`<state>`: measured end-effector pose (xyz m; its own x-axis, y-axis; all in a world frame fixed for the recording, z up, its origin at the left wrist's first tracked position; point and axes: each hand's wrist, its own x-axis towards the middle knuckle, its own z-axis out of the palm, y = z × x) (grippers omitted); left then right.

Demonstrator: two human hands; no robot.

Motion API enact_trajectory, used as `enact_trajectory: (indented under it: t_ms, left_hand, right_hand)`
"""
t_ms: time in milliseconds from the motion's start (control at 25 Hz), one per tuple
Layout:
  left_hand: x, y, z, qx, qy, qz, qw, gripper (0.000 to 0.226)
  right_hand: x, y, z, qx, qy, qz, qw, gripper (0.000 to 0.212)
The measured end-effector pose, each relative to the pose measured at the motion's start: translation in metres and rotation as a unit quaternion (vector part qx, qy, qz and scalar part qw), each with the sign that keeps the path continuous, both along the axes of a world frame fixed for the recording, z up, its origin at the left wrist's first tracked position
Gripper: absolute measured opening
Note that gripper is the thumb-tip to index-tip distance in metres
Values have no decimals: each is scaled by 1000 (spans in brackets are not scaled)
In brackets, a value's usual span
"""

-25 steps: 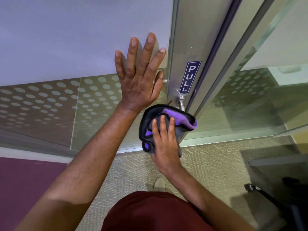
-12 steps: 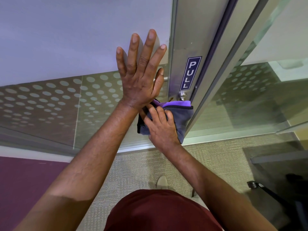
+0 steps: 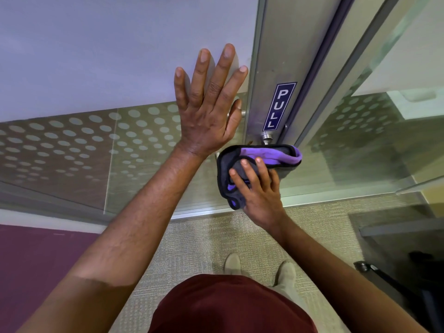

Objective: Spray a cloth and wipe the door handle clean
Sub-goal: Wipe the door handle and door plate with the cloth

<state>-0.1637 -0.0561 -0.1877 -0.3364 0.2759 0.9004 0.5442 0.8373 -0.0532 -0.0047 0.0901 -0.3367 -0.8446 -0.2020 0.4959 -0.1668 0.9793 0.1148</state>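
At the centre of the frame the left hand lies flat against the glass door, fingers spread wide, its grip fully open and holding nothing. Just below and to the right, the right hand has its grip closed on a bunched grey and purple cloth, fingers pressed into the fabric. The cloth covers most of the door handle; only its round metal base shows above the cloth, right under the blue PULL sign on the metal door frame. At the bottom of the frame, two shoes stand on the carpet.
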Motion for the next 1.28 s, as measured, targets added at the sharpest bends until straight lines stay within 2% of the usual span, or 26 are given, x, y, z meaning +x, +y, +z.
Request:
enact_trajectory:
  t_ms: [160,360,560,680,760,840,920,1000,1120,1200,1280]
  left_hand:
    - [0,0,0,-1,-1,2,1000,56]
    - [1,0,0,-4,9,7,1000,56]
    - [2,0,0,-17,13,12,1000,56]
    - [3,1,0,-26,19,14,999,56]
    - [2,1,0,-30,22,14,999,57]
    - [1,0,0,-27,25,18,999,57]
    - [1,1,0,-20,25,19,999,57]
    - [0,1,1,-18,25,19,999,57]
    - [0,1,0,-17,28,18,999,56]
    - [0,1,0,-16,26,17,999,55]
    - [1,1,0,-14,21,15,1000,55]
  right_hand:
    - [-26,-34,25,12,-54,-5,998,118]
    - [-32,-45,43,-8,-56,-2,998,99]
    - [-27,-23,31,10,-21,39,999,100]
    - [-21,6,13,7,30,47,998,94]
    - [-19,26,4,-42,46,40,997,90]
    - [-17,32,-1,-140,39,35,989,82]
    - [-15,17,-1,-248,15,22,968,74]
    - [-12,-7,1,-313,-7,6,950,69]
    - [-8,-34,5,-265,-28,-28,963,85]
    - [-10,-48,8,-162,-47,-17,986,99]
    - [-20,-60,11,-68,-45,30,996,102]
